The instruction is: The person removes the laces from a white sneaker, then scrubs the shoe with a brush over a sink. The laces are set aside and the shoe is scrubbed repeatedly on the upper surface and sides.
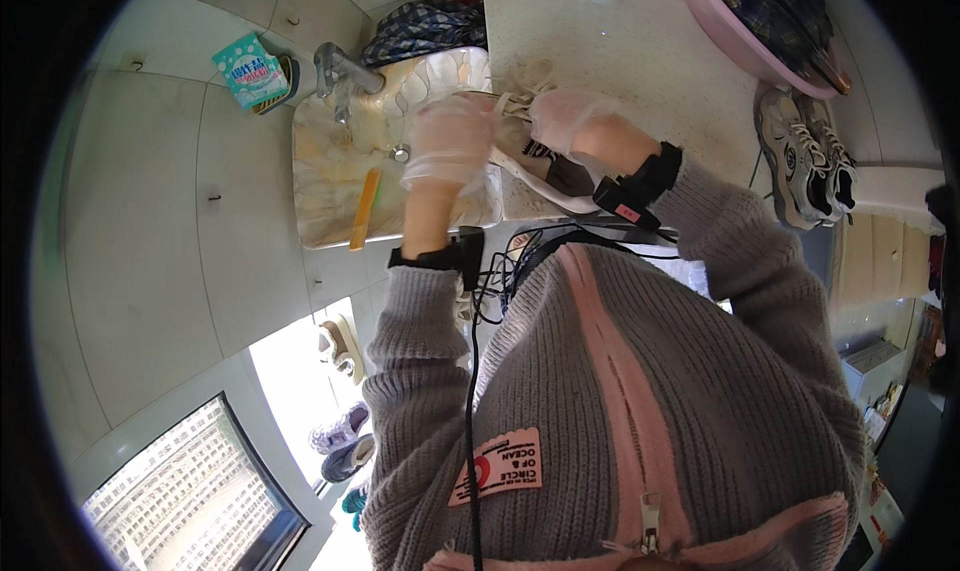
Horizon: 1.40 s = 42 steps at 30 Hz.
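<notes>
A sneaker (576, 177) with a white sole rests by the basin's edge, its dark lining facing up. White laces (517, 105) run loose over its front and onto the counter. My left hand (454, 132), in a thin clear plastic glove, is at the toe side of the shoe, over the basin's rim; its fingertips are hidden. My right hand (574, 120), gloved the same way, curls over the lacing area with a lace at its fingers. An orange strip-like tool (365, 209) leans in the patterned basin (322, 162), left of my left hand.
A chrome faucet (345, 72) rises behind the basin. A pink tub (739, 45) with plaid cloth stands at the far right of the counter (637, 45), near a pair of sneakers (802, 158). Black cables (495, 271) hang before my body. A teal packet (251, 72) sits upper left.
</notes>
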Each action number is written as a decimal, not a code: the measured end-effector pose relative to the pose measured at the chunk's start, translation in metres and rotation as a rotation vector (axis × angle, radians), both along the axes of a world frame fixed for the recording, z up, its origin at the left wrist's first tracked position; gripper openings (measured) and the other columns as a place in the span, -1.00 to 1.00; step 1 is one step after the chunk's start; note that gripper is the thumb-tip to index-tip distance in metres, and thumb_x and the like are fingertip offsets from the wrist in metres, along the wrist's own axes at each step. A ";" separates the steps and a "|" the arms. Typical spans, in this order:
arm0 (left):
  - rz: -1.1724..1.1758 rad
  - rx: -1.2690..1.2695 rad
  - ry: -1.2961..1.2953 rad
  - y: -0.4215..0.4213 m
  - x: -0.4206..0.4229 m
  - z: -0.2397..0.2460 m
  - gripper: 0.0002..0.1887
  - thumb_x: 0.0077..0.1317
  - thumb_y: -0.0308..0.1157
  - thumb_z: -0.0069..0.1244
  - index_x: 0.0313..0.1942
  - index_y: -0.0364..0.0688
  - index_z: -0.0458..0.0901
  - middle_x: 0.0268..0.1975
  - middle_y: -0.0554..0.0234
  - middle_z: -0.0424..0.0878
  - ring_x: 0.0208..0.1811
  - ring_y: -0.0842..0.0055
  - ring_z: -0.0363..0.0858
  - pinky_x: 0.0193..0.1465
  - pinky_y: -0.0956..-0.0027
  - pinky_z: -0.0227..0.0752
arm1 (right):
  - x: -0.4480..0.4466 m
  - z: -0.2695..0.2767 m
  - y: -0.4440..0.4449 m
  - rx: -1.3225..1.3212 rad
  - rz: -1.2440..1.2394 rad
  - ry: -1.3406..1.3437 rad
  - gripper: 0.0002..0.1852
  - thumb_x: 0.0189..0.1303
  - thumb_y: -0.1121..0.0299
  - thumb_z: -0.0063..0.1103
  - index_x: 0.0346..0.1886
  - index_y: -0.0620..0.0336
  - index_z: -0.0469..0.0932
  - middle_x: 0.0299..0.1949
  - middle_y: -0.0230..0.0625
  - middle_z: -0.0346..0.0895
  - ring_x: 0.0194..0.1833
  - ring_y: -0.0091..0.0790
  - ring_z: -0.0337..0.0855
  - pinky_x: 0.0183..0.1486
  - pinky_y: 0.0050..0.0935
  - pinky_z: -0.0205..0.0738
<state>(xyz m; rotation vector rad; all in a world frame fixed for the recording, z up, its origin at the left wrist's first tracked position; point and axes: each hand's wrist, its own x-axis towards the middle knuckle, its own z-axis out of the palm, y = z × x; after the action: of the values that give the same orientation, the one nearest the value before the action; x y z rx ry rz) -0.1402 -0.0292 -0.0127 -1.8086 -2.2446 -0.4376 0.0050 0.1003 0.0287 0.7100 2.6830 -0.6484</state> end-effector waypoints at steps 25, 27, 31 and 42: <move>0.159 0.099 -1.209 -0.006 0.008 -0.034 -0.82 0.16 -0.29 0.15 -0.27 -0.15 0.75 -0.07 0.28 0.67 -0.10 0.37 0.65 -0.01 0.32 0.43 | -0.016 -0.050 0.006 0.287 0.143 0.440 -0.88 0.02 0.43 0.13 -0.45 0.24 0.64 -0.44 0.00 0.61 -0.34 0.06 0.65 -0.25 -0.09 0.52; 0.068 0.351 -1.223 -0.018 0.001 -0.047 -0.83 0.17 -0.38 0.14 -0.24 -0.18 0.72 -0.09 0.24 0.66 -0.11 0.42 0.64 -0.03 0.39 0.45 | -0.013 -0.050 0.013 0.288 0.086 0.450 -0.86 0.05 0.42 0.12 -0.41 0.24 0.64 -0.43 0.01 0.61 -0.34 0.06 0.65 -0.24 -0.10 0.53; 0.087 0.374 -0.298 -0.054 -0.026 -0.075 -0.83 0.22 -0.42 0.07 -0.17 -0.19 0.64 -0.18 0.23 0.65 -0.12 0.52 0.60 -0.03 0.41 0.44 | -0.004 -0.044 0.029 0.273 0.059 0.411 -0.83 0.12 0.39 0.10 -0.37 0.24 0.66 -0.40 0.02 0.62 -0.33 0.07 0.66 -0.23 -0.10 0.54; 0.220 0.327 -0.344 -0.038 -0.003 0.000 -0.76 0.21 -0.33 0.05 -0.11 -0.08 0.69 -0.09 0.09 0.69 0.00 0.19 0.62 0.05 0.19 0.45 | -0.007 -0.035 0.055 -0.012 0.206 0.158 -0.79 0.12 0.33 0.10 -0.33 0.25 0.66 -0.38 0.04 0.60 -0.35 0.05 0.59 -0.24 -0.13 0.44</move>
<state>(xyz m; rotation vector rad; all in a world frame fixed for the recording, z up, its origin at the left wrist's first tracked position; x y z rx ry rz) -0.1434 -0.0669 -0.0128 -1.3896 -2.3756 -1.0680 -0.0022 0.1550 -0.0067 0.3863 2.8423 -0.6915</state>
